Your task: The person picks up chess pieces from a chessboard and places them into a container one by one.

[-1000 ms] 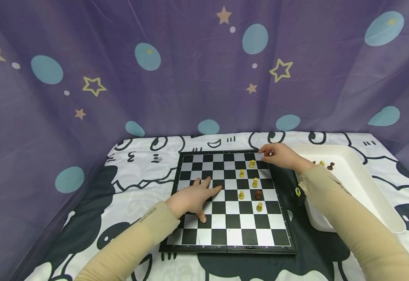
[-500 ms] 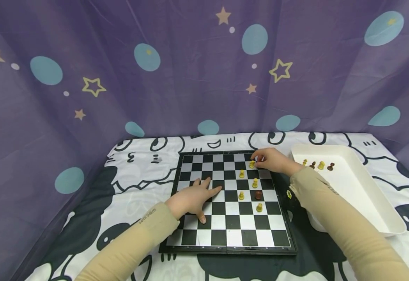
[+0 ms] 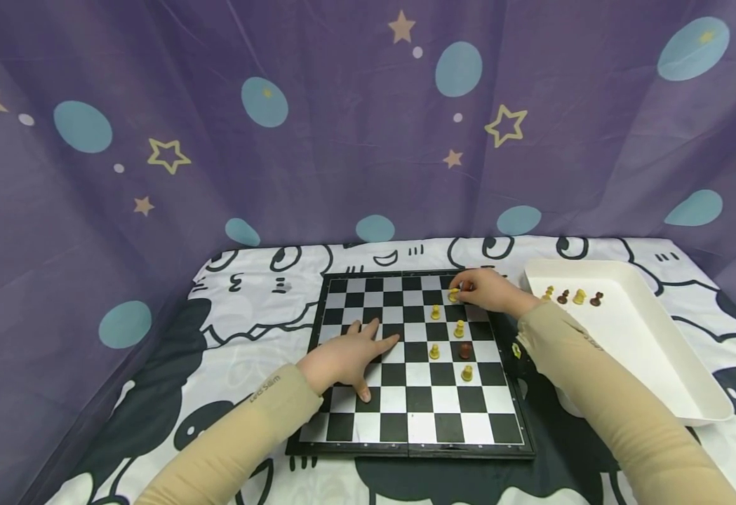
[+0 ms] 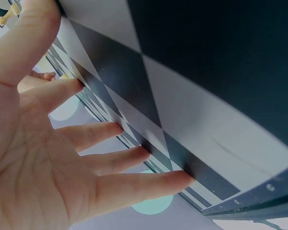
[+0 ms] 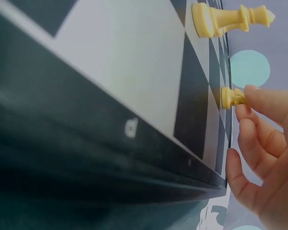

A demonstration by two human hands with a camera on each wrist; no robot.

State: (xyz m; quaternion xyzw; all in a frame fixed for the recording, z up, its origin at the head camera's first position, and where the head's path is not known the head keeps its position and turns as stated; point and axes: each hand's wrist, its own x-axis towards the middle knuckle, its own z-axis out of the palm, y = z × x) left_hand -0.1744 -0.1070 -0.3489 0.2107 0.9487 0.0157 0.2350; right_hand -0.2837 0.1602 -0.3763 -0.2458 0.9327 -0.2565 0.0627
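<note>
A black-and-white chessboard (image 3: 405,398) lies on the patterned cloth. My left hand (image 3: 345,356) rests on its left side with the fingers spread; in the left wrist view the fingertips touch the squares. Near the far right corner my right hand (image 3: 490,290) pinches a small yellow chess piece (image 5: 228,97) by its top, thumb against fingers. The base of that piece stands on or just at the board; its top is covered. Nearer to me stand several yellow chess pieces (image 3: 459,329) and one dark brown piece (image 3: 465,350). A tall yellow piece (image 5: 230,20) shows closer to the right wrist camera.
To the right of the board is a white tray (image 3: 652,344), with yellow and brown chess pieces (image 3: 579,297) lying at its far end. My right forearm passes over the tray's near left side. A purple curtain (image 3: 342,140) hangs behind the cloth.
From the board's far right edge my right hand has moved left and slightly nearer, and now pinches the farthest yellow chess piece. My left hand has stayed in place.
</note>
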